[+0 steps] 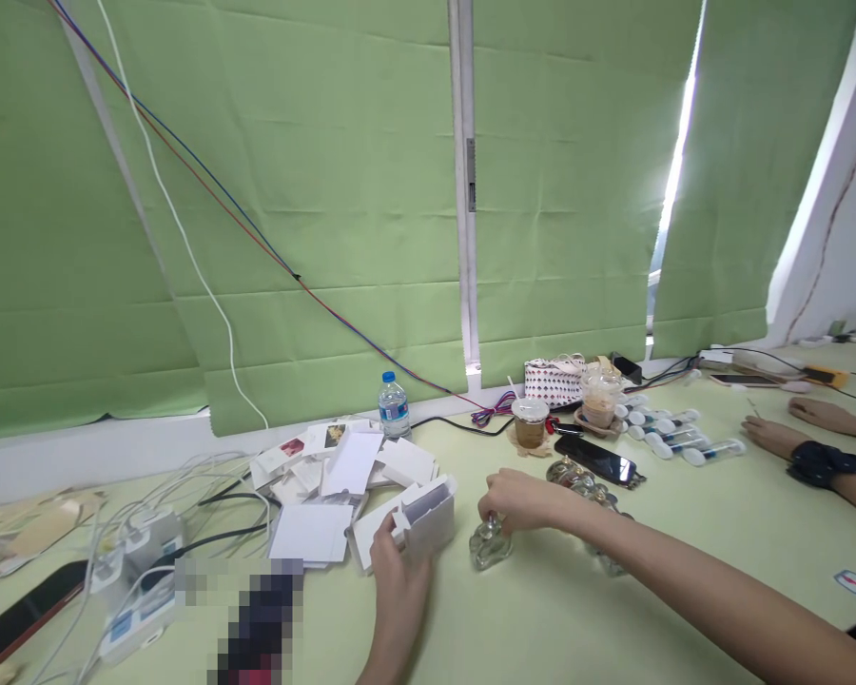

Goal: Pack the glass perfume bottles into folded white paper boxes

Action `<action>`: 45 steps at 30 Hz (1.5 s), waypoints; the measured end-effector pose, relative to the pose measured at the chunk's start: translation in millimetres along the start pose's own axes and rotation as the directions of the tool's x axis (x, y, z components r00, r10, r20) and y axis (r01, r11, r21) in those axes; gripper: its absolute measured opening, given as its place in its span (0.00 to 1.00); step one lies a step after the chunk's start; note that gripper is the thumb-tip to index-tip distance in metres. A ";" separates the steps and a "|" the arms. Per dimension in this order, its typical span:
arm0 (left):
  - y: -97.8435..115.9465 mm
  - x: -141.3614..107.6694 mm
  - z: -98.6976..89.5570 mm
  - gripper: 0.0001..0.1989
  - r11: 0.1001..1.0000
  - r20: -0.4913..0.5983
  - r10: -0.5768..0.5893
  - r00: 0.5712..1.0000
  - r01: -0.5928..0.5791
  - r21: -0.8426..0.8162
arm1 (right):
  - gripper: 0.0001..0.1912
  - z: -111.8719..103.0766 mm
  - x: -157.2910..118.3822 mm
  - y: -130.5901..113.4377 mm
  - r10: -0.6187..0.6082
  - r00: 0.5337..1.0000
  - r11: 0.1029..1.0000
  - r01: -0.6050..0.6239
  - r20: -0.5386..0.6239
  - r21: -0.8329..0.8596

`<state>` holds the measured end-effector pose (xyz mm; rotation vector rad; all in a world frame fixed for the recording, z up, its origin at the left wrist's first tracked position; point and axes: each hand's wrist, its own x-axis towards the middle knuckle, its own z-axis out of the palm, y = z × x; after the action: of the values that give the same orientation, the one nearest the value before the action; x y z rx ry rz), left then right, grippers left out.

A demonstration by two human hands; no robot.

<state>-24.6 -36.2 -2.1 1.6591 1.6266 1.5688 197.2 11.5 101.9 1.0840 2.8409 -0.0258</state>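
My left hand [398, 576] is wrapped round an open white box [432, 518] whose mouth faces up, in front of the pile of white boxes. To its right, my right hand [510, 499] grips a small clear glass bottle [491, 545] by its top. Box and bottle are apart. Several more glass bottles [577, 479] stand beyond my right forearm, which partly hides them. Flattened and folded white boxes [312, 533] lie heaped to the left of my left hand.
Behind are a water bottle [394, 409], a drink cup [530, 423], a phone [595, 460] and several clear tubes [677, 442]. A power strip [139, 609] with cables lies left. Another person's hands [774, 438] rest at the right.
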 end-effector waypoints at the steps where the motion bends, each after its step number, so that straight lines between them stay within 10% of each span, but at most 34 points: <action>1: 1.8 -1.2 -0.3 0.32 0.998 -0.062 0.050 0.997 -0.048 0.040 | 0.16 -1.1 -5.5 -1.7 -0.005 1.000 1.000 0.005 -0.011 0.015; 5: 4.8 -9.3 -6.1 0.31 0.863 -0.224 0.498 0.838 -0.453 0.224 | 0.18 -8.6 -32.3 20.1 0.093 0.987 0.995 -0.089 -0.131 0.034; 8: 5.7 -21.0 -2.0 0.25 0.713 -0.020 0.694 0.720 -0.682 0.160 | 0.14 -7.6 -52.7 52.4 0.233 0.955 0.971 -0.239 -0.182 -0.012; 13: 23.9 -36.5 30.2 0.25 0.971 0.416 0.236 0.878 -0.232 -0.060 | 0.11 17.2 -65.5 77.4 0.284 0.950 0.948 -0.298 -0.126 -0.109; 18: 40.1 -31.5 38.7 0.13 0.971 0.543 0.040 0.839 0.094 -0.217 | 0.06 41.9 -55.0 78.6 0.272 0.960 0.947 -0.279 -0.068 -0.160; 35: 25.9 -36.1 11.7 0.22 0.983 0.563 0.147 0.813 -0.059 -0.172 | 0.05 33.7 -62.9 78.2 0.297 0.943 0.948 -0.310 -0.148 -0.072; 39: 18.7 -35.5 8.1 0.25 0.947 0.454 0.322 0.831 -0.292 -0.137 | 0.09 8.9 -82.7 62.6 0.384 0.891 0.920 -0.390 -0.243 0.025; 41: 14.3 -37.8 7.0 0.26 0.822 0.311 0.561 0.767 -0.560 -0.100 | 0.09 4.0 -96.7 43.0 0.407 0.874 0.913 -0.398 -0.266 0.090; 45: 14.6 -57.6 22.5 0.12 0.384 0.229 0.899 0.373 -0.923 -0.003 | 0.07 34.1 -119.4 -12.0 0.414 0.894 0.887 -0.353 -0.173 0.297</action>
<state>16.4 -79.8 -23.6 2.9904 0.5876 1.5847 280.8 -78.4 79.7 1.8074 2.8096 -0.2629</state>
